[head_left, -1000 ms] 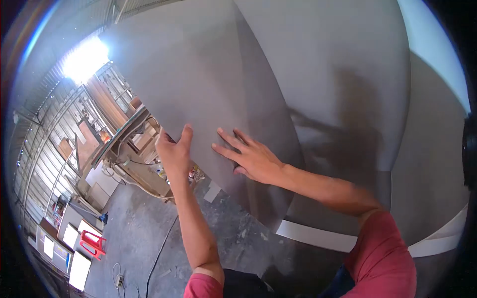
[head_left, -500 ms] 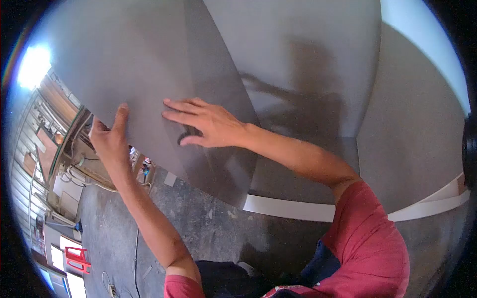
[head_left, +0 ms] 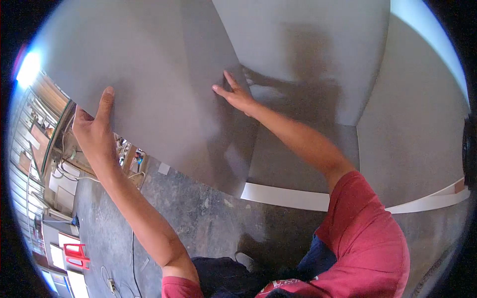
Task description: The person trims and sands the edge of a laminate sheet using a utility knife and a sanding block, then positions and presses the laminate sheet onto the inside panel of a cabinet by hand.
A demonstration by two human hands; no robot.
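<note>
A large grey panel, like a cabinet door, stands in front of me and fills the upper left. My left hand grips its left edge, thumb on the near face and fingers passing behind it. Near the panel's right edge, my right hand rests against the face with two digits stretched apart; its other fingers are hidden. To the right of the panel is a grey cabinet interior with a white strip along its bottom front. My arm's shadow falls on the inner wall.
Below lies a stained concrete floor with a cable on it. A cluttered workbench is at the left. Further down that side are a red plastic stool and several leaning boards. A bright light shines at upper left.
My right hand has slid right and up across the panel, from its middle to near its right edge. My left hand, still gripping the edge, has shifted slightly left and up.
</note>
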